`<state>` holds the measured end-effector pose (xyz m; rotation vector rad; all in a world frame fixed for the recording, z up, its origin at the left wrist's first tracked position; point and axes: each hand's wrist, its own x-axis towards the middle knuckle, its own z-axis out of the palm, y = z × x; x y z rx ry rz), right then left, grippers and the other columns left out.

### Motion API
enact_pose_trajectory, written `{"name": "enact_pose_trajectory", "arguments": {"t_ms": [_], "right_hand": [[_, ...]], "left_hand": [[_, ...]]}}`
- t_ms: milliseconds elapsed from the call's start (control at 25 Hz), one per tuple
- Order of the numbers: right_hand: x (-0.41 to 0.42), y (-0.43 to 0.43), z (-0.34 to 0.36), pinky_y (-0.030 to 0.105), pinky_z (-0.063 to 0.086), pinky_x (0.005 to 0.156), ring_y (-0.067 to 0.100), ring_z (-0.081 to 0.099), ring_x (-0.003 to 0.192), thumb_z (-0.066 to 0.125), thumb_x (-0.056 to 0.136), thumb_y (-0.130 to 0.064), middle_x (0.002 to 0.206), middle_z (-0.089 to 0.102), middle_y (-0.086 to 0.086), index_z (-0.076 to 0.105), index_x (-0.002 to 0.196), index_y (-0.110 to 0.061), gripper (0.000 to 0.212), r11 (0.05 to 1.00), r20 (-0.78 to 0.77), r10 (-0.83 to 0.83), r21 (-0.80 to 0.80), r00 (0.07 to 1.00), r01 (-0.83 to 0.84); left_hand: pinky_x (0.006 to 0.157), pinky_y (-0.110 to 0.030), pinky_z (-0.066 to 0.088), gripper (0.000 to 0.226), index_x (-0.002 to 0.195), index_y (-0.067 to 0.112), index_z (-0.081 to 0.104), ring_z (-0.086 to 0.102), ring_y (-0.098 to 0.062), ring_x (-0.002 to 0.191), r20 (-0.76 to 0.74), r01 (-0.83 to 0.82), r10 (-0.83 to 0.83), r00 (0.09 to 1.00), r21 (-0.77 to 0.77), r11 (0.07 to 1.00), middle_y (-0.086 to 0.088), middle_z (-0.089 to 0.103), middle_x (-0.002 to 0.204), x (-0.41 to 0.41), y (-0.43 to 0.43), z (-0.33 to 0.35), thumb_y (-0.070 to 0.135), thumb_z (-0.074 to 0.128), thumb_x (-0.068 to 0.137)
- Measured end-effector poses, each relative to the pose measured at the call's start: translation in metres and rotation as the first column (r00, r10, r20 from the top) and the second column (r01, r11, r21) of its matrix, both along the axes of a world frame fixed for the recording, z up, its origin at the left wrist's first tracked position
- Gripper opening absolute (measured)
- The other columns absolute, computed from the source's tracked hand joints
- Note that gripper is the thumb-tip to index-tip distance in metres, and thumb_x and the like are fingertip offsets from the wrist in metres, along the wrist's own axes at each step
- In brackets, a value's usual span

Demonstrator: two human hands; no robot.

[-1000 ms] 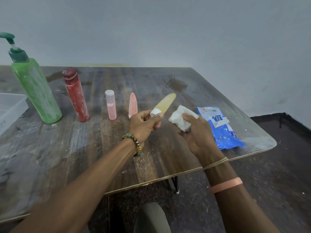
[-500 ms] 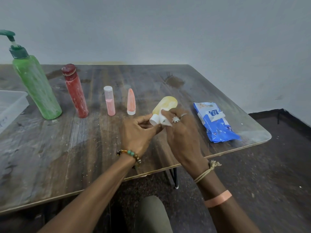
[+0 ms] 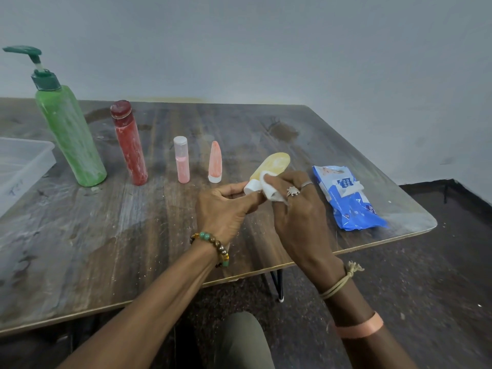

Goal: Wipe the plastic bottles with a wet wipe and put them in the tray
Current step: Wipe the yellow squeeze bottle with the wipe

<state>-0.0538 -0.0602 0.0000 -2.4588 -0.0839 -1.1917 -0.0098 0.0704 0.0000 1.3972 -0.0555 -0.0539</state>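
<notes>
Currently left hand [image 3: 223, 209] pinches yellow bottle [image 3: 275, 165] by its cap; right hand [image 3: 298, 209] grips wet wipe [image 3: 270, 189] against it; tray [image 3: 44, 161] at nine o'clock.

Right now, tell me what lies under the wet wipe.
Under the wet wipe is the yellow tube, near its white cap, which the left hand pinches. The right hand presses the wipe on; the tube surface beneath it is hidden.

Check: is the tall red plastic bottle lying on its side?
No, the tall red plastic bottle stands upright on the wooden table, between the green pump bottle and the small pink bottle.
</notes>
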Motion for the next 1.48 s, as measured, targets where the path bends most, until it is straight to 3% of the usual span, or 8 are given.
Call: {"name": "enact_pose_trajectory", "arguments": {"t_ms": [160, 280, 520, 720, 880, 1040, 1200, 1480], "right_hand": [[0.004, -0.001, 0.010, 0.015, 0.037, 0.075, 0.015, 0.051, 0.089, 0.061, 0.087, 0.001, 0.103, 0.062, 0.013, 0.070, 0.115, -0.006, 0.031, 0.998, -0.022, -0.057, 0.026, 0.998, 0.057], [0.006, -0.003, 0.014, 0.031, 0.049, 0.073, 0.024, 0.057, 0.086, 0.056, 0.086, -0.003, 0.102, 0.063, 0.013, 0.071, 0.113, -0.004, 0.031, 0.991, -0.071, -0.004, -0.134, 0.998, -0.006], [0.008, 0.001, 0.026, 0.037, 0.051, 0.070, 0.031, 0.059, 0.086, 0.055, 0.087, -0.003, 0.098, 0.062, 0.013, 0.070, 0.102, -0.005, 0.021, 0.962, -0.149, 0.066, -0.254, 0.987, -0.103], [0.011, 0.000, 0.025, 0.040, 0.050, 0.067, 0.032, 0.057, 0.083, 0.063, 0.077, 0.009, 0.094, 0.061, 0.013, 0.071, 0.098, -0.004, 0.025, 0.955, -0.165, -0.005, -0.294, 0.986, -0.045], [0.016, -0.008, 0.028, 0.044, 0.054, 0.068, 0.036, 0.059, 0.082, 0.061, 0.075, 0.012, 0.093, 0.061, 0.016, 0.073, 0.097, -0.001, 0.028, 0.975, -0.134, -0.056, -0.223, 0.989, 0.025], [0.012, -0.010, 0.026, 0.038, 0.052, 0.066, 0.033, 0.058, 0.081, 0.060, 0.081, 0.006, 0.094, 0.062, 0.014, 0.074, 0.096, -0.005, 0.023, 0.939, -0.146, 0.005, -0.340, 0.989, -0.055], [0.009, -0.009, 0.015, 0.040, 0.052, 0.070, 0.034, 0.059, 0.085, 0.056, 0.084, 0.006, 0.098, 0.062, 0.017, 0.073, 0.103, -0.001, 0.026, 0.981, -0.074, -0.049, -0.190, 0.996, 0.035], [0.007, -0.004, 0.007, 0.034, 0.050, 0.078, 0.026, 0.057, 0.092, 0.057, 0.083, 0.006, 0.105, 0.062, 0.012, 0.070, 0.114, -0.004, 0.035, 0.996, -0.019, -0.039, -0.082, 0.999, 0.038]], "left_hand": [[0.061, -0.016, 0.056, 0.042, 0.101, 0.015, 0.078, 0.070, -0.001, 0.064, 0.190, -0.060, 0.017, 0.982, 0.223, 0.973, 0.010, 0.074, 0.072, -0.002, 0.006, 0.000, 0.020, 0.093, 0.062], [0.064, -0.028, 0.061, 0.045, 0.105, 0.014, 0.077, 0.070, -0.004, 0.066, 0.339, -0.133, 0.019, 0.941, 0.317, 0.939, 0.007, 0.075, 0.076, -0.001, 0.010, -0.001, 0.022, 0.093, 0.063], [0.055, -0.035, 0.056, 0.035, 0.095, 0.010, 0.080, 0.063, -0.014, 0.060, 0.706, -0.347, -0.093, 0.703, 0.453, 0.821, -0.001, 0.072, 0.072, 0.006, 0.013, -0.011, 0.024, 0.088, 0.065], [0.061, -0.008, 0.043, 0.032, 0.096, 0.009, 0.079, 0.054, -0.008, 0.061, 0.799, -0.465, -0.141, 0.585, 0.473, 0.748, -0.001, 0.069, 0.075, 0.007, 0.014, -0.019, 0.018, 0.089, 0.067], [0.060, -0.033, 0.058, 0.035, 0.096, 0.006, 0.078, 0.068, -0.020, 0.072, 0.884, -0.521, -0.227, 0.409, 0.431, 0.737, -0.008, 0.074, 0.088, 0.010, 0.021, -0.024, 0.004, 0.089, 0.063], [0.058, -0.036, 0.058, 0.026, 0.091, 0.004, 0.078, 0.069, -0.024, 0.073, 0.904, -0.557, -0.282, 0.321, 0.421, 0.716, -0.010, 0.074, 0.089, 0.011, 0.024, -0.023, 0.003, 0.087, 0.067], [0.064, -0.033, 0.060, 0.037, 0.095, 0.007, 0.079, 0.070, -0.020, 0.076, 0.895, -0.511, -0.236, 0.379, 0.415, 0.753, -0.007, 0.075, 0.092, 0.010, 0.026, -0.026, 0.001, 0.089, 0.060], [0.064, -0.018, 0.059, 0.043, 0.101, 0.012, 0.078, 0.070, -0.004, 0.070, 0.587, -0.209, -0.021, 0.809, 0.321, 0.924, 0.004, 0.075, 0.087, -0.004, 0.021, -0.016, 0.014, 0.093, 0.061]]}}
